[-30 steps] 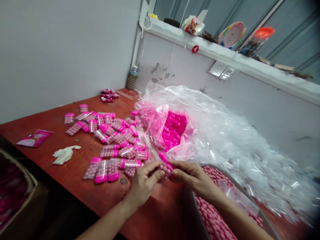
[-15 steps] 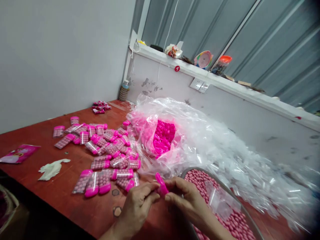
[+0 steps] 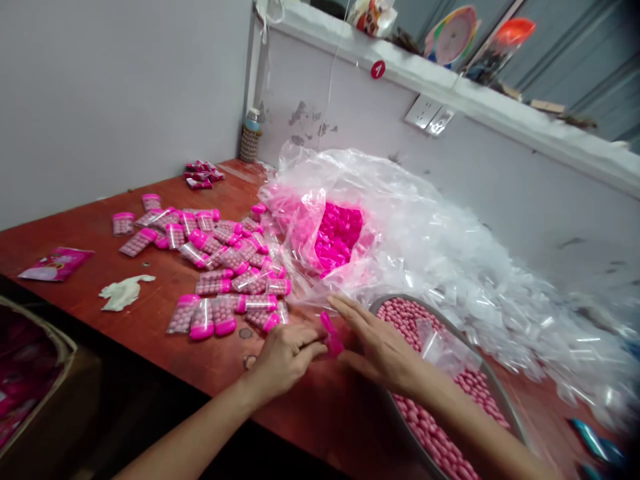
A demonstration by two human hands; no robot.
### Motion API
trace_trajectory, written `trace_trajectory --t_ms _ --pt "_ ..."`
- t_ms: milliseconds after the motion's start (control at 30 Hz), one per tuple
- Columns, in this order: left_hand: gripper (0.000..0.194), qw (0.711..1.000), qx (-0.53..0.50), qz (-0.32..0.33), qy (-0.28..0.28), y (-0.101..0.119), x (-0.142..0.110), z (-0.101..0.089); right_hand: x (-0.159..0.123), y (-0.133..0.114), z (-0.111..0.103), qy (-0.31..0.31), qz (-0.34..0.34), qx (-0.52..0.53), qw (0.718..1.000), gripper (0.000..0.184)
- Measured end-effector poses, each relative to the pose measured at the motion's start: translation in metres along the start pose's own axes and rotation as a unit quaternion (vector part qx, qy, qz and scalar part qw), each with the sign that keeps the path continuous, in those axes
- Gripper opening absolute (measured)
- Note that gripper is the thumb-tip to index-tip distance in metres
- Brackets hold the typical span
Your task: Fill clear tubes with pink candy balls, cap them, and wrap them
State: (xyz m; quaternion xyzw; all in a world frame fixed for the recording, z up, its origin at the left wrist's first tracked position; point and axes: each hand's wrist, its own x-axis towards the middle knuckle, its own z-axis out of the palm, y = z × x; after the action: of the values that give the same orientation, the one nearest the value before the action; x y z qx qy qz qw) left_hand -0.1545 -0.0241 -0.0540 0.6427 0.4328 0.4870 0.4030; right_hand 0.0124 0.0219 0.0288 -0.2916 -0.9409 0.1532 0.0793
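My left hand (image 3: 289,355) pinches a bright pink plastic cap (image 3: 332,339) above the red table; its lid looks tilted up, and any clear case behind the fingers is hidden. Just to the right, my right hand (image 3: 383,343) has its fingers spread and holds nothing. Beneath my right forearm stands a grey basin (image 3: 493,363) of pink candy balls (image 3: 440,437), with clear empty cases (image 3: 443,350) lying on them. Left of my hands lie many pink-capped, clear candy cases (image 3: 225,317) filled with pink balls.
An open plastic bag of pink caps (image 3: 340,233) sits behind my hands. Beside it spreads a large heap of clear cases (image 3: 480,287). A white tissue (image 3: 123,293) and a pink packet (image 3: 57,264) lie left. An open carton (image 3: 65,363) stands below the table edge.
My right hand has let go of the pink cap and opened, moving slightly right. My left hand keeps hold of it. The camera view has tipped downward.
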Motion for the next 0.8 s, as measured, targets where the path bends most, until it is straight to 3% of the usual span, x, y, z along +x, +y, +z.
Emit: trace_trajectory --t_ms 67,167,333,567,800 --pt "0.017 0.998 -0.061 -0.03 -0.016 -0.001 0.0 0.001 0.005 -0.001 -0.008 -0.041 -0.064 -0.078 0.994 0.074" --pt "0.02 0.988 -0.138 -0.075 -0.002 -0.005 -0.001 0.002 0.011 -0.002 -0.015 -0.082 -0.104 -0.152 0.979 0.069" --pt "0.025 0.961 -0.231 -0.134 0.076 -0.011 -0.004 0.003 0.01 0.0 -0.001 0.022 -0.05 -0.186 0.981 0.051" --pt "0.025 0.911 -0.348 -0.166 0.144 -0.011 -0.002 0.013 0.004 -0.008 0.046 0.152 0.008 -0.188 0.97 0.06" --pt "0.017 0.888 -0.39 -0.168 0.174 -0.009 -0.005 0.022 0.004 -0.005 0.061 0.195 -0.033 -0.234 0.952 0.055"
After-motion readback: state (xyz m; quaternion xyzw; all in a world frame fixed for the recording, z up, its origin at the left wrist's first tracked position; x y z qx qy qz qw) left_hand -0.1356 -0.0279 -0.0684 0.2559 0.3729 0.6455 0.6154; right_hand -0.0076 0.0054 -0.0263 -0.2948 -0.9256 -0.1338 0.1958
